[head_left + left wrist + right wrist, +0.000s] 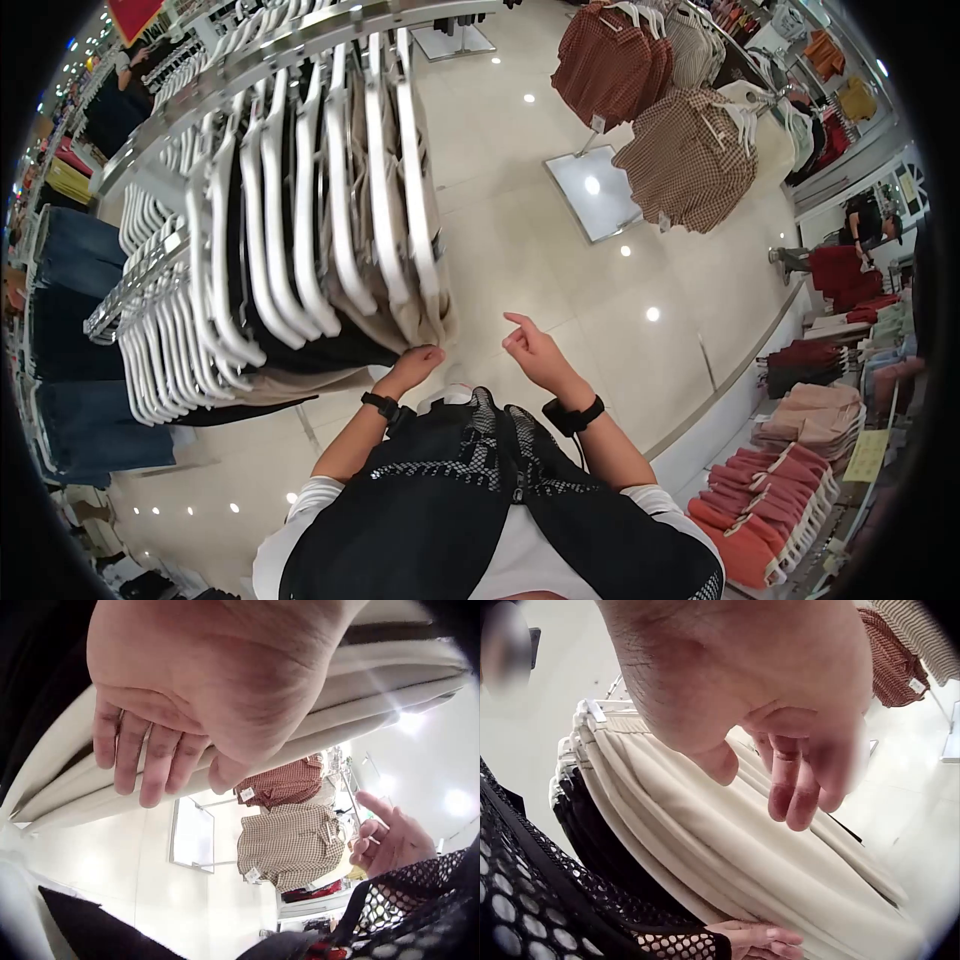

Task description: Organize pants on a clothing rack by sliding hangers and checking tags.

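Observation:
Beige garments with gathered waists hang on white hangers at the end of a metal rack. Beside their lower folds is my left hand, its fingers loosely extended across the cloth in the left wrist view. The same hand lies against the fabric in the right wrist view. My right hand hovers to the right of the rack with nothing in it. Its index finger points out while the other fingers bend loosely. Black garments hang behind the beige ones.
A checked brown shirt and rust-red shirts hang on a stand with a square metal base. Pink and coral clothes line a low ledge at right. Jeans hang at far left. A person stands at far right.

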